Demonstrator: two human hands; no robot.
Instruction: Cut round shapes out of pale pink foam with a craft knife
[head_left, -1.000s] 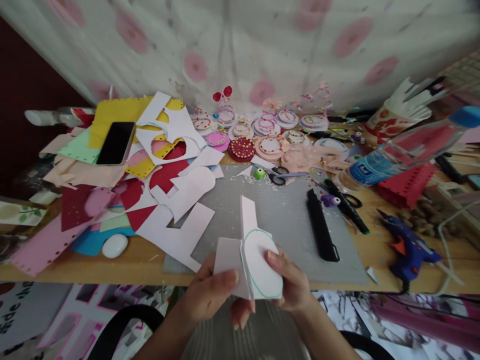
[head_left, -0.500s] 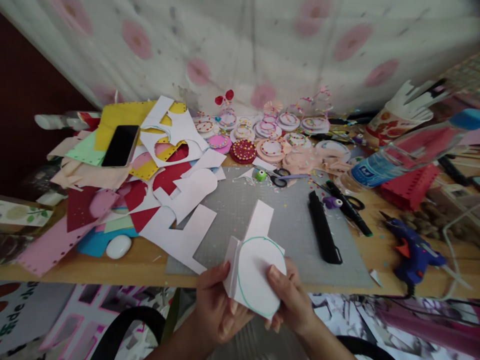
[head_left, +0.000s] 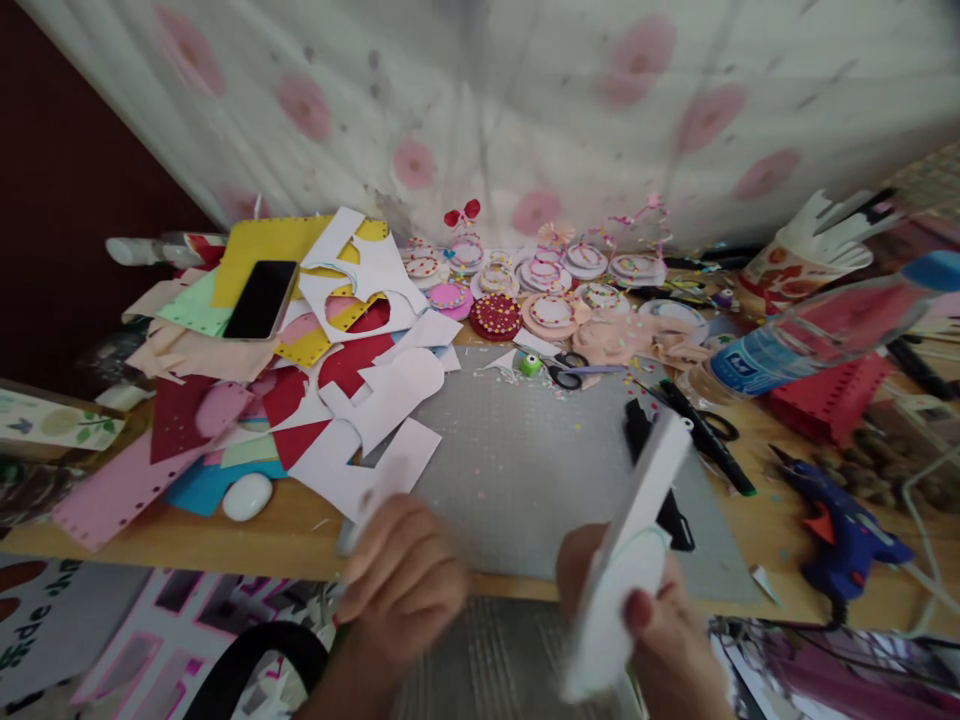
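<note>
My right hand [head_left: 671, 630] grips a white foam-board or card piece [head_left: 637, 570], seen nearly edge-on and smeared by motion. It has a rounded part edged with a green line and a straight strip pointing up and away. My left hand [head_left: 409, 570] is closed, apart from that piece. A small blurred white strip [head_left: 385, 490] sticks up from its fingers; it looks like card. Both hands are above the near edge of the grey cutting mat [head_left: 510, 450]. A black marker-like utility knife [head_left: 679, 530] lies partly hidden behind the white piece.
Coloured offcuts and a phone [head_left: 260, 299] pile up at left, with a white oval object [head_left: 247, 497] in front. Small decorated round cakes [head_left: 495, 316] line the back. Scissors [head_left: 566, 372], a plastic bottle [head_left: 795, 330], a paper cup [head_left: 791, 275] and a blue glue gun [head_left: 844, 530] are around.
My hands have moved apart. The right hand has carried the large white piece to the right and turned it edge-on; the left has let go of it and moved left with a small strip.
</note>
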